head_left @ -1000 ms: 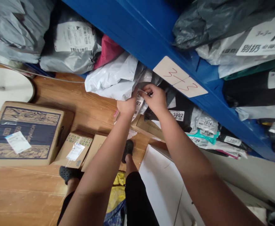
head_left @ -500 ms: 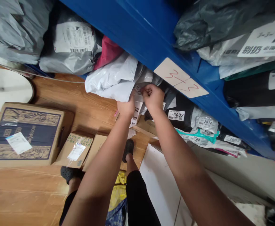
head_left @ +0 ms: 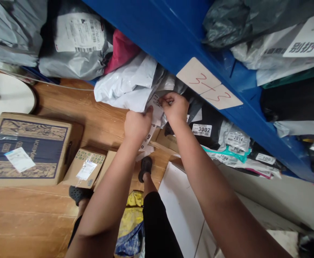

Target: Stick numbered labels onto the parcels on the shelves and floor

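Note:
My left hand [head_left: 136, 125] grips a strip of white numbered stickers [head_left: 149, 133] that hangs down from it. My right hand [head_left: 176, 106] pinches the strip's top sticker [head_left: 157, 104], held against a white plastic parcel [head_left: 130, 86] on the lower shelf. Both hands are closed, close together under the blue shelf beam [head_left: 173, 39]. A beige tape label [head_left: 209, 84] with red handwriting sticks to the beam just right of my hands. A black parcel tagged 3002 [head_left: 202, 129] lies right of my right wrist.
Grey, white and black mailer bags fill the shelves, some with numbered tags [head_left: 234, 138]. Three cardboard boxes [head_left: 27, 148] sit on the wooden floor at left, beside a round white object [head_left: 6, 98]. My legs and dark shoes [head_left: 146, 166] show below, next to a white board [head_left: 183, 208].
My left hand slid down and left along the sticker strip. My right hand stayed at the parcel, pinching the top sticker. The camera shifted slightly.

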`<control>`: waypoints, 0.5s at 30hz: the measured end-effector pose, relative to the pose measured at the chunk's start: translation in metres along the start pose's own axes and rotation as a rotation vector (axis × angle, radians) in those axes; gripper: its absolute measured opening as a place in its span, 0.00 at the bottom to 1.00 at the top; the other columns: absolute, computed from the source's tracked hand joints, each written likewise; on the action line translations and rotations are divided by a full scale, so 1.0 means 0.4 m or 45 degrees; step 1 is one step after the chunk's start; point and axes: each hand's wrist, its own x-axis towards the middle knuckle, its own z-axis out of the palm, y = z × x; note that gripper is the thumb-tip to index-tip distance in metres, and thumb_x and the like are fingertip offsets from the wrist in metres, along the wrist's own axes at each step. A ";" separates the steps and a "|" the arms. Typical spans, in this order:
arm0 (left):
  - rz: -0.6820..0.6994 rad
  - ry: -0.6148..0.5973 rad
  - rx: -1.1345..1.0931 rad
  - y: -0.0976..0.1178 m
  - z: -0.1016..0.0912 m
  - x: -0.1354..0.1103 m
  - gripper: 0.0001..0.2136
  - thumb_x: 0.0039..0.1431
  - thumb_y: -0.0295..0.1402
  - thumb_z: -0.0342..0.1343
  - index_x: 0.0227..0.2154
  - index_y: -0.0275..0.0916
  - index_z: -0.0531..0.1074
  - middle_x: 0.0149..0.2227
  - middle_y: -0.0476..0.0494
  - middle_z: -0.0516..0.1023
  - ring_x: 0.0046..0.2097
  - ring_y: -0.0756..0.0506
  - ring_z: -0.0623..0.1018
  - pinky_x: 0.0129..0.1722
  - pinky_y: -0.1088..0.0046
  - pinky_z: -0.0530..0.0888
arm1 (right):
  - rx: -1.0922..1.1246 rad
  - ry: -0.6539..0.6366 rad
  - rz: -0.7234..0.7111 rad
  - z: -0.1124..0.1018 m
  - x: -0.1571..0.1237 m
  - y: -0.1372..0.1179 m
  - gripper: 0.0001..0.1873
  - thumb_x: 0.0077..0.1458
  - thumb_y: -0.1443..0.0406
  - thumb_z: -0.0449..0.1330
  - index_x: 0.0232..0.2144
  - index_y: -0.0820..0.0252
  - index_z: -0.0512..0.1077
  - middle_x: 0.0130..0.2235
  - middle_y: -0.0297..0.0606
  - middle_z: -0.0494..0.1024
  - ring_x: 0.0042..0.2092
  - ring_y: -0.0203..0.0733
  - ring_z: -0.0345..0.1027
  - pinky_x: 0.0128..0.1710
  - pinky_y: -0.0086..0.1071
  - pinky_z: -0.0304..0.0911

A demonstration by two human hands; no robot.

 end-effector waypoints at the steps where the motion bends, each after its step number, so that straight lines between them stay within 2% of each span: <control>1: 0.030 -0.021 0.086 0.010 -0.012 -0.001 0.10 0.49 0.41 0.60 0.23 0.41 0.70 0.25 0.45 0.71 0.34 0.42 0.70 0.33 0.71 0.65 | -0.013 -0.009 0.008 -0.001 0.002 -0.002 0.05 0.54 0.65 0.59 0.28 0.58 0.74 0.30 0.38 0.79 0.33 0.44 0.74 0.36 0.37 0.69; 3: 0.108 -0.042 0.291 0.037 -0.040 -0.008 0.10 0.51 0.40 0.59 0.20 0.40 0.70 0.21 0.46 0.67 0.29 0.44 0.68 0.30 0.71 0.63 | -0.061 -0.027 0.024 -0.003 0.003 -0.007 0.05 0.56 0.66 0.58 0.28 0.58 0.73 0.31 0.39 0.79 0.34 0.45 0.74 0.39 0.38 0.69; 5: 0.159 -0.097 0.359 0.065 -0.064 -0.019 0.12 0.52 0.40 0.58 0.19 0.40 0.69 0.18 0.48 0.63 0.27 0.45 0.66 0.28 0.72 0.61 | -0.130 -0.051 0.011 -0.009 -0.001 -0.014 0.06 0.57 0.67 0.56 0.30 0.59 0.73 0.33 0.41 0.79 0.38 0.47 0.74 0.44 0.41 0.68; 7: 0.278 -0.168 0.346 0.084 -0.076 -0.025 0.13 0.55 0.41 0.57 0.20 0.40 0.70 0.17 0.50 0.61 0.25 0.46 0.65 0.28 0.73 0.60 | -0.193 -0.002 -0.001 -0.023 -0.010 -0.021 0.05 0.57 0.67 0.57 0.35 0.61 0.73 0.39 0.47 0.78 0.44 0.51 0.72 0.49 0.45 0.66; 10: 0.464 -0.322 0.182 0.087 -0.067 -0.018 0.11 0.58 0.40 0.56 0.25 0.40 0.72 0.18 0.52 0.61 0.24 0.48 0.63 0.28 0.74 0.59 | -0.239 0.163 -0.059 -0.053 -0.014 -0.027 0.14 0.58 0.65 0.58 0.46 0.65 0.70 0.51 0.55 0.72 0.55 0.60 0.65 0.55 0.54 0.60; 12: 0.461 -0.384 0.008 0.076 -0.055 -0.005 0.10 0.57 0.38 0.58 0.25 0.39 0.72 0.19 0.52 0.62 0.25 0.50 0.63 0.30 0.75 0.60 | -0.231 0.155 -0.208 -0.070 0.003 -0.029 0.16 0.59 0.64 0.56 0.50 0.63 0.69 0.53 0.53 0.71 0.59 0.62 0.61 0.57 0.58 0.56; 15: 0.287 -0.443 -0.231 0.060 -0.048 0.020 0.11 0.53 0.35 0.62 0.21 0.38 0.70 0.21 0.52 0.65 0.27 0.50 0.65 0.31 0.75 0.62 | -0.275 -0.075 -0.480 -0.076 0.052 -0.031 0.15 0.58 0.69 0.56 0.48 0.58 0.71 0.53 0.44 0.73 0.59 0.57 0.63 0.58 0.52 0.60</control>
